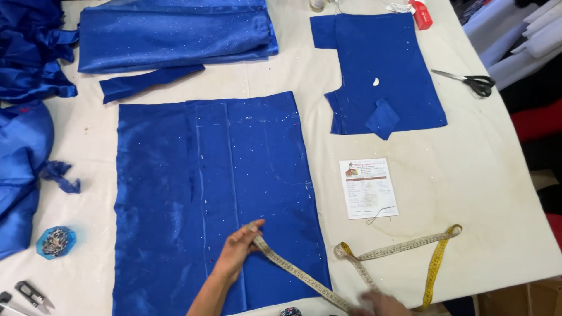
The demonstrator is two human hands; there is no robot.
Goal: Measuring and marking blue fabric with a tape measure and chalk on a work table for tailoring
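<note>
Left hand (239, 248) presses its fingertips down on one end of a single measuring tape (404, 250), pinning it against the large blue satin panel (216, 199) at about six o'clock on the desk (480, 193); the fingers are drawn together over the tape rather than spread. Right hand (381, 304) sits at the bottom edge, near five o'clock, mostly cut off and blurred, with the tape running to it; I cannot tell whether it grips the tape or only rests on it. From there the tape loops away toward four o'clock, its yellow underside showing, and lies slack on bare cloth. One printed paper card (368, 188) lies just above that loop, right of the panel, with a short thread touching its lower edge. At one o'clock lies one smaller cut blue piece (380, 70), carrying one small blue square scrap (381, 119) and one white chalk sliver (376, 82). One pair of scissors (471, 82) lies at two o'clock, apart from that piece. One red box (421, 14) sits at the top edge. At eleven o'clock rests one folded stack of blue satin (175, 32), with one narrow strip (149, 83) just below it. More loose satin is heaped along nine o'clock. One blue pin dish (55, 241) and one thread snipper (32, 292) sit near eight o'clock.
</note>
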